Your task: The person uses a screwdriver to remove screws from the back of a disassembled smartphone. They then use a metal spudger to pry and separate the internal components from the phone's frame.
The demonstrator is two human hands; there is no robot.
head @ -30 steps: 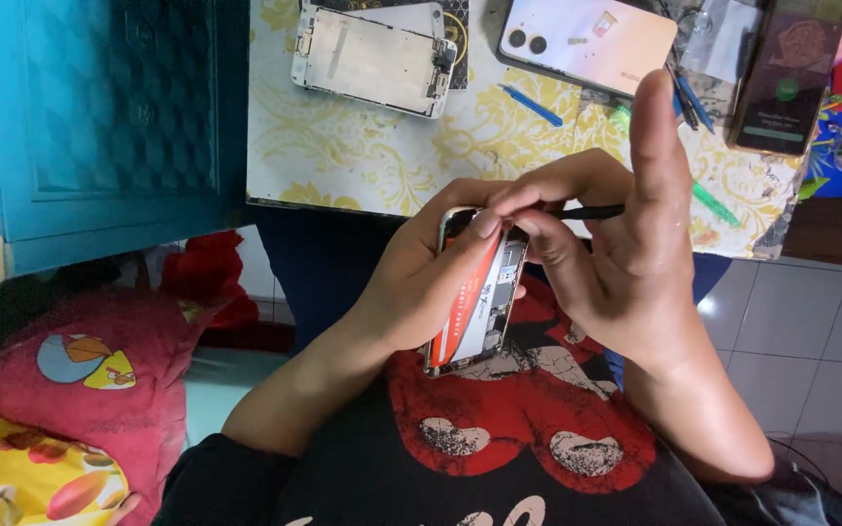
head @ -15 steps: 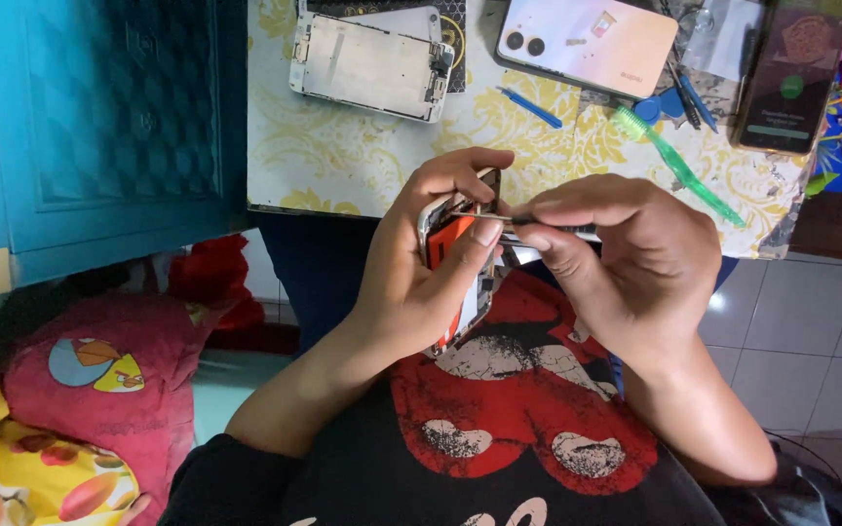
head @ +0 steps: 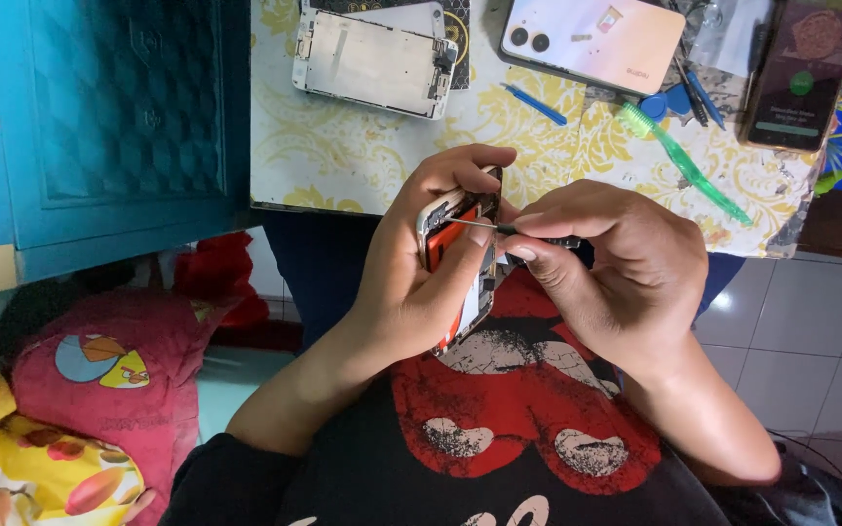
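Note:
My left hand (head: pixel 419 276) grips an opened phone body (head: pixel 459 255) with an orange battery inside, held upright over my lap. My right hand (head: pixel 608 267) pinches a thin screwdriver (head: pixel 499 230) between thumb and fingers. The tool's tip points left into the top end of the phone, next to my left thumb. Most of the phone's lower half is hidden behind my left fingers.
On the yellow-patterned table (head: pixel 343 166) lie a detached phone screen frame (head: pixel 372 63), a pale phone back (head: pixel 592 39), a blue pick tool (head: pixel 533 103), a green toothbrush (head: pixel 684 162) and a dark phone (head: pixel 796 73). A blue cabinet (head: pixel 99 117) stands left.
My right hand dropped from above the phone to beside it and brought the screwdriver tip into the phone's top end. My left hand tilted the phone more upright.

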